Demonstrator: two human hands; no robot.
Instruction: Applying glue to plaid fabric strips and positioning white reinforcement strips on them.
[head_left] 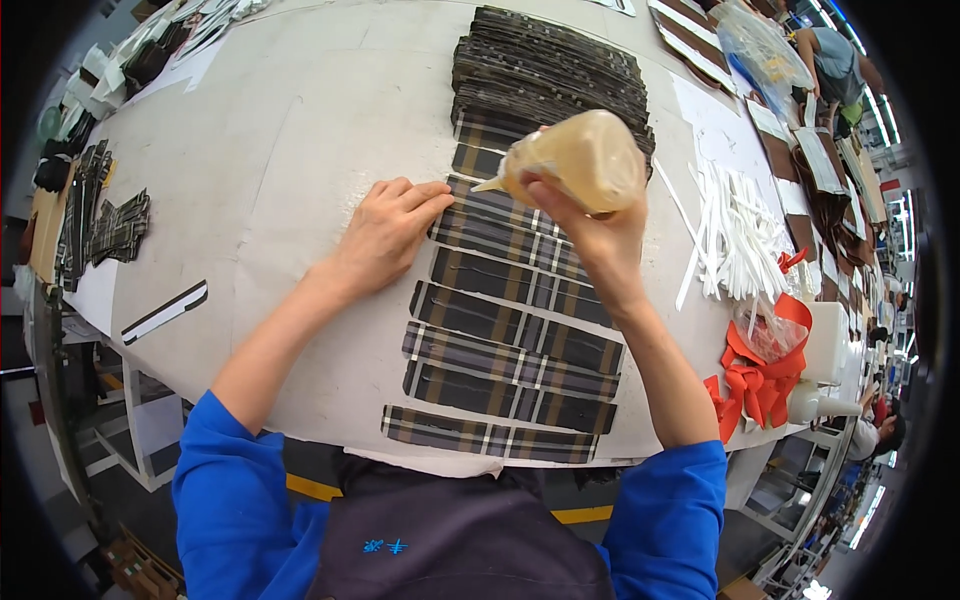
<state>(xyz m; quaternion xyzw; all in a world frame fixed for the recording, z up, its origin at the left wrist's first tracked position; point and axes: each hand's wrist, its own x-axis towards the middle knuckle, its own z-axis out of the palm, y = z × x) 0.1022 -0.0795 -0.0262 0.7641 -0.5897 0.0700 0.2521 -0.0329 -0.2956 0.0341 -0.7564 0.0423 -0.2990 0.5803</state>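
Note:
My right hand [605, 232] is closed round a translucent squeeze bottle [590, 160] with a yellowish content. The bottle is tipped over, its pointed nozzle aimed left and down at the left end of a plaid fabric strip [500, 204]. At that same end, the closed fingers of my left hand [393, 228] press on the strip's edge. Nearer to me lie several more plaid strips [515, 320], in rows, some overlapping and some apart; thin glossy lines run along a few. Beyond the bottle stands a thick stack of plaid strips [550, 65], partly hidden by it.
White narrow strips [735, 225] lie piled on the right, near red ribbon-like pieces [765, 370] and a white bottle [825, 402]. Brown pieces [825, 165] lie farther right. At the left are a black-and-white strip [165, 312] and small plaid bundles [120, 225]. Another person [835, 65] is at the far right.

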